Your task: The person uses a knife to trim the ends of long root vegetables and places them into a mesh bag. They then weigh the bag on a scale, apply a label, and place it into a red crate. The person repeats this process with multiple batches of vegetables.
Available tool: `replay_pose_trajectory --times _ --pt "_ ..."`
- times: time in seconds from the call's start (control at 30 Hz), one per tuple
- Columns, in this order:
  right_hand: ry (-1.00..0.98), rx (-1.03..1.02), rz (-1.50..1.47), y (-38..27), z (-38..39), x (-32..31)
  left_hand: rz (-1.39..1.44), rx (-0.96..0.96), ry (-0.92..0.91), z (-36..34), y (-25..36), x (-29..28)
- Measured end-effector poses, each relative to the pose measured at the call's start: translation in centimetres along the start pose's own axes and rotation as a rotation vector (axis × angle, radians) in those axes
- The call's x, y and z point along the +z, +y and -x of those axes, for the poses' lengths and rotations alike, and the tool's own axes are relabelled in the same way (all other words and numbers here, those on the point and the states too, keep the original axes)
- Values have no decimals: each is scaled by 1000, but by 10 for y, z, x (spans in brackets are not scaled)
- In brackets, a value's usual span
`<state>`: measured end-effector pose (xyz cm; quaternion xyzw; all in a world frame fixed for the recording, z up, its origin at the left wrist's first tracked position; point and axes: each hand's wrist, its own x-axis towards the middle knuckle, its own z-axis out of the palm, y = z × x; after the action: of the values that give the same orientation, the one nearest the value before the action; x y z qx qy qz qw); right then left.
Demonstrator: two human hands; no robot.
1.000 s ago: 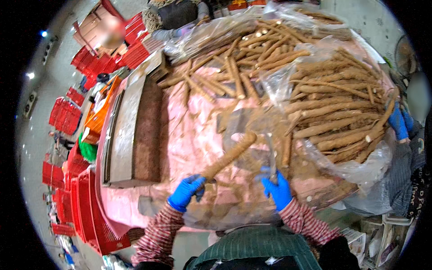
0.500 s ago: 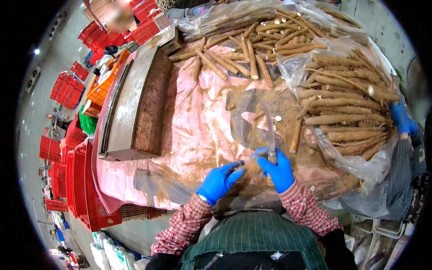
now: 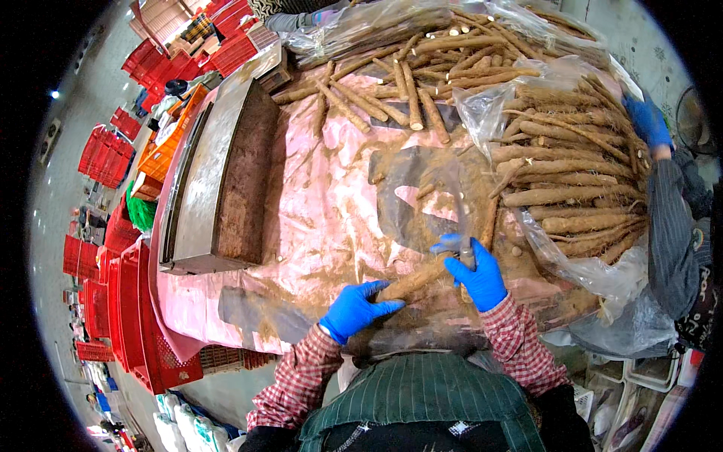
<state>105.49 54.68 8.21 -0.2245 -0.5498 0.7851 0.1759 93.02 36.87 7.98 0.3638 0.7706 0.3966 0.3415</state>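
My left hand [image 3: 354, 310], in a blue glove, is closed around the near-left end of a brown yam [image 3: 416, 280]. The yam slants up and to the right over the soiled sheet. My right hand [image 3: 484, 282], gloved in blue too, grips a knife by its handle [image 3: 468, 259]. Its blade [image 3: 464, 211] points away from me and looks thin and blurred. The yam's far end lies against or just beside the right hand's fingers; contact is hard to make out. To the right, a stack of hairy long yams [image 3: 576, 179] rests on clear plastic.
More yams [image 3: 410, 94] lie scattered and piled at the far side. A long metal box [image 3: 218, 181] stands on the left of the pink sheet [image 3: 324, 188]. Red crates [image 3: 128, 316] stack beyond the left edge. A co-worker's gloved hand [image 3: 648, 122] touches the right stack's far corner.
The yam now shows plainly between my hands, which are farther apart. My right hand with the knife has shifted slightly right. The co-worker's hand has moved farther away along the stack.
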Motion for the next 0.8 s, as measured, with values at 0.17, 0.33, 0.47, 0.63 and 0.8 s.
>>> replay_pose_trajectory --times 0.17,0.33,0.47,0.63,0.8 --pt "-90 -169 418 8 -2 -3 -570 160 220 7 10 5" --pt "-31 -173 389 19 -2 6 -823 170 237 6 22 8" --pt "88 73 176 17 -3 2 -856 179 246 8 24 10" --pt "81 186 95 14 -4 3 -854 155 226 5 21 3" --pt "32 163 97 25 8 27 -668 241 278 -11 21 28"
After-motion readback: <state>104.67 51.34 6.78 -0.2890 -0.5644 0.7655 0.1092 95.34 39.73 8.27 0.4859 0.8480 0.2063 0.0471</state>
